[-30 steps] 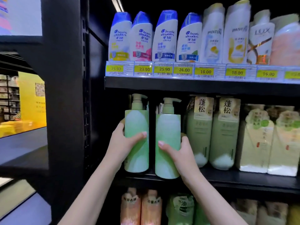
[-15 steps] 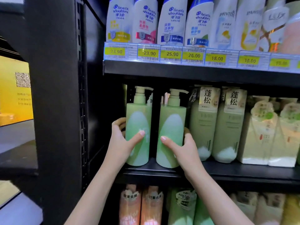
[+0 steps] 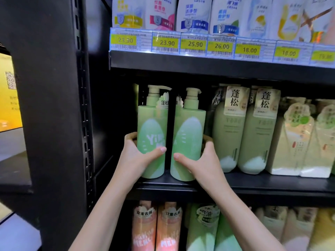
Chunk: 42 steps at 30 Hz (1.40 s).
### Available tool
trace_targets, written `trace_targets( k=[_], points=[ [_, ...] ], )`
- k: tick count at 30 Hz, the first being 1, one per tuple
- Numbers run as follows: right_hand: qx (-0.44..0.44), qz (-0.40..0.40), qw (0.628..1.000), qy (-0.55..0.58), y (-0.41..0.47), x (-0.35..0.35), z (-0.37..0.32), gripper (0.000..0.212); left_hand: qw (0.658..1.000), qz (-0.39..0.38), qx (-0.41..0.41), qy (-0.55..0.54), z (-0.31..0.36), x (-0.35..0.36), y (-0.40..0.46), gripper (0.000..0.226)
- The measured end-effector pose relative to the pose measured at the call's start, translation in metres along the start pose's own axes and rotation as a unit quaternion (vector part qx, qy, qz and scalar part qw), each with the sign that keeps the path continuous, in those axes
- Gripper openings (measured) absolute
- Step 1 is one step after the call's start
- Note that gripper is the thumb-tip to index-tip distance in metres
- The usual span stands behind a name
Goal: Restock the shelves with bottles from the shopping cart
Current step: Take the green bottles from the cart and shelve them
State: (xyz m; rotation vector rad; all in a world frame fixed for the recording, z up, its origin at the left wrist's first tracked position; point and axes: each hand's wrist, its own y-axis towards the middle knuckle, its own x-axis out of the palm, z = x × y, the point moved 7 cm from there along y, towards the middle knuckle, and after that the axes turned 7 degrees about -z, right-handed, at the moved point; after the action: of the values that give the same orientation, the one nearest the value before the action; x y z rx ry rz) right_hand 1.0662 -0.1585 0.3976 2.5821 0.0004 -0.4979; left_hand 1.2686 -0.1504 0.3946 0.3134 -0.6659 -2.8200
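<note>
Centrally in the frame, two green pump bottles stand upright on the middle shelf (image 3: 272,185), one in each hand. The left hand (image 3: 137,158) wraps the left green bottle (image 3: 152,134) low on its body, thumb across the front and fingers curled round its left side toward the back; the right hand (image 3: 201,160) grips the right green bottle (image 3: 188,138) in mirror fashion, thumb in front, fingers round its right side. Both bottles have their long axes vertical, pump heads uppermost just under the upper shelf (image 3: 199,60), bases at or just above the shelf's front edge; whether they rest fully on it cannot be told. They stand just beside each other with a narrow dark gap between. Each hand is directly in front of and below its own bottle, so the coming move is judged to be a straight push toward the back, or a release if the bottles are already seated. The right bottle stands just beside a row of pale green bottles (image 3: 228,134), its holding fingers between the two.

Counts: two green pump bottles held; two pale green labelled bottles in the front row at centre right; seven price tags (image 3: 194,44) visible along the upper shelf edge; two orange bottles (image 3: 145,230) at lower centre. No shopping cart is in view.
</note>
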Motion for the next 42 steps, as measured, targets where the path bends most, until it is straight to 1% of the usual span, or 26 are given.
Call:
trace_targets(
  k=[3, 5, 7, 9, 11, 13, 15, 16, 18, 19, 21, 23, 25, 30, 32, 34, 37, 40, 42],
  points=[
    [-0.006, -0.013, 1.0, 0.02, -0.002, -0.002, 0.002, 0.045, 0.999, -0.005, -0.011, -0.037, -0.008, -0.003, 0.0, 0.065],
    [0.0, -0.032, 0.999, 0.034, -0.001, -0.001, 0.002, 0.04, 0.997, -0.021, -0.015, -0.067, -0.01, -0.002, 0.0, 0.055],
    [0.005, -0.04, 0.999, 0.03, -0.002, 0.003, 0.001, 0.052, 0.996, -0.038, -0.01, -0.081, -0.007, 0.0, 0.0, 0.05],
    [0.012, -0.033, 0.999, -0.022, -0.001, 0.005, 0.0, 0.067, 0.995, -0.061, -0.003, -0.082, -0.004, 0.003, -0.001, 0.047],
    [0.01, -0.023, 0.998, -0.053, -0.001, 0.005, -0.002, 0.068, 0.993, -0.079, -0.003, -0.087, -0.003, 0.005, -0.001, 0.049],
    [0.009, -0.016, 0.999, -0.05, -0.002, 0.003, -0.001, 0.062, 0.992, -0.088, -0.012, -0.09, -0.006, 0.005, -0.001, 0.057],
    [0.014, -0.027, 0.999, -0.04, -0.002, 0.002, 0.0, 0.054, 0.994, -0.076, -0.024, -0.075, -0.008, 0.003, -0.001, 0.07],
    [0.02, -0.037, 0.999, -0.033, -0.002, 0.003, 0.002, 0.052, 0.996, -0.063, -0.03, -0.062, -0.01, 0.001, -0.001, 0.08],
    [0.029, -0.049, 0.998, -0.02, -0.002, 0.005, 0.003, 0.055, 0.997, -0.039, -0.036, -0.048, -0.011, -0.002, -0.001, 0.095],
    [0.033, -0.049, 0.998, -0.021, -0.003, 0.005, 0.003, 0.061, 0.998, -0.034, -0.037, -0.045, -0.011, -0.003, 0.0, 0.097],
    [0.038, -0.036, 0.997, -0.055, -0.002, 0.004, 0.004, 0.07, 0.998, -0.038, -0.038, -0.044, -0.011, -0.003, 0.0, 0.097],
    [0.03, -0.02, 0.995, -0.088, -0.002, 0.003, 0.003, 0.069, 0.997, -0.048, -0.038, -0.047, -0.012, -0.001, 0.0, 0.092],
    [0.023, -0.01, 0.995, -0.092, -0.002, 0.002, 0.002, 0.068, 0.996, -0.059, -0.037, -0.055, -0.011, 0.0, -0.001, 0.088],
    [0.037, -0.017, 0.994, -0.1, -0.003, 0.001, 0.003, 0.054, 0.996, -0.069, -0.033, -0.043, -0.009, 0.002, -0.002, 0.077],
    [0.034, -0.01, 0.992, -0.121, -0.005, 0.002, 0.001, 0.056, 0.997, -0.072, -0.032, -0.021, -0.008, 0.003, -0.003, 0.071],
    [0.029, 0.0, 0.989, -0.144, -0.006, 0.003, 0.0, 0.058, 0.997, -0.07, -0.029, 0.001, -0.008, 0.003, -0.004, 0.071],
    [0.036, -0.005, 0.986, -0.161, -0.003, 0.005, 0.001, 0.056, 0.998, -0.061, -0.03, 0.003, -0.009, 0.003, -0.002, 0.066],
    [0.062, -0.01, 0.983, -0.171, 0.005, 0.008, 0.004, 0.048, 0.997, -0.055, -0.047, 0.01, -0.01, 0.005, 0.004, 0.067],
    [0.079, -0.015, 0.981, -0.178, 0.012, 0.011, 0.006, 0.044, 0.996, -0.05, -0.069, 0.009, -0.014, 0.007, 0.01, 0.062]
  ],
)
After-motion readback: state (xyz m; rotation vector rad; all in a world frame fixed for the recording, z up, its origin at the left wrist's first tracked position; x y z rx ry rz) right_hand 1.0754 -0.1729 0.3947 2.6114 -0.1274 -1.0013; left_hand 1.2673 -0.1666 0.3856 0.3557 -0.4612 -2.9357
